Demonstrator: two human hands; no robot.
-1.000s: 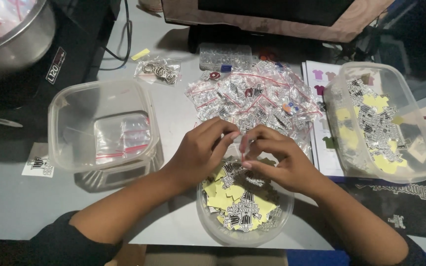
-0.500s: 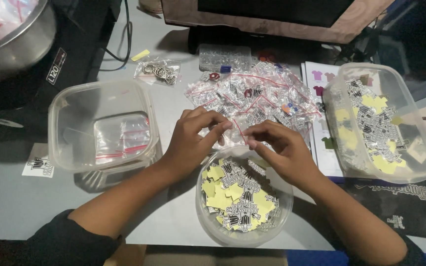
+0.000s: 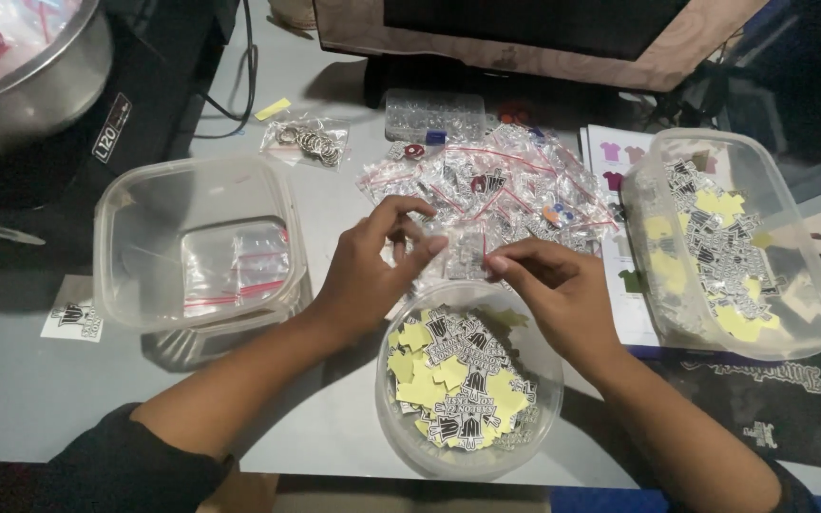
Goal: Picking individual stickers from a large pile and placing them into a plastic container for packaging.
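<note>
Up Close: Two Hands Pinching a Small Clear Bag Above a Bowl of Stickers

Seen from above, a person is sitting at a grey table (image 3: 40, 399) with both bare hands raised over a round clear plastic bowl (image 3: 401, 437). That bowl is holding a heap of black-and-white printed stickers (image 3: 463, 375) mixed with pale yellow backing pieces.

The left hand (image 3: 368, 271) is curling its thumb and fingers together around one side of a small clear zip bag (image 3: 463, 252). The right hand (image 3: 563, 290) is pinching the bag's other side between thumb and forefinger, so both hands are clamped on it. This bag is hovering just over the far rim of the bowl, at the near edge of a big pile of similar clear zip bags (image 3: 496, 190) with red seal strips.

To the left, a square clear container (image 3: 116, 204) is holding a few flat zip bags. To the right, a rectangular clear tub (image 3: 800, 285) is sitting packed with more stickers and yellow pieces. Farther back, a little bag of metal rings (image 3: 311, 142) is lying beside a small clear parts box (image 3: 434, 114). A large metal pot (image 3: 30, 85) is showing at the upper left corner.
</note>
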